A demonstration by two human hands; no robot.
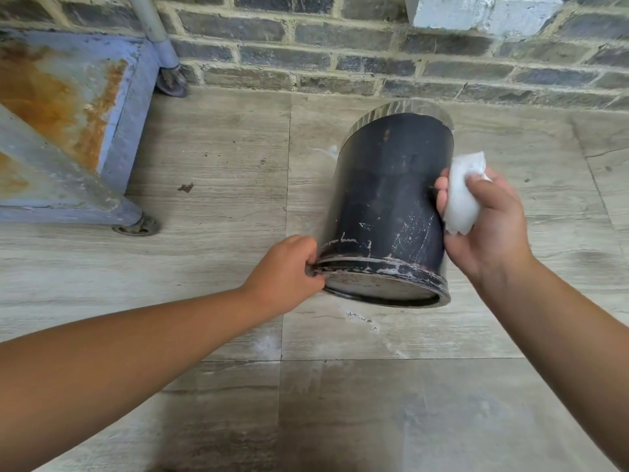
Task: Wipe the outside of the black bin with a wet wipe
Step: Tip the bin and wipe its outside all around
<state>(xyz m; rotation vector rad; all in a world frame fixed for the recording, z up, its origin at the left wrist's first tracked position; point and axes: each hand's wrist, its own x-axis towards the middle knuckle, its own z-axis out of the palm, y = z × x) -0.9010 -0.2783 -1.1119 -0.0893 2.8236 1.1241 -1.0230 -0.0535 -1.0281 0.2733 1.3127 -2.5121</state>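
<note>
A black cylindrical bin [384, 199] is tipped over, its scuffed base rim toward me and its far end toward the brick wall. White scratches and smears mark its lower side. My left hand [289, 270] grips the base rim on the left. My right hand [490, 223] holds a crumpled white wet wipe [463, 192] against the bin's right side, fingers curled around it.
Grey tiled floor [218, 185] with white residue [364, 321] just below the bin. A rusty blue metal cart [85, 107] on castor wheels [138, 228] stands at the left. A dark brick wall [374, 63] runs behind the bin.
</note>
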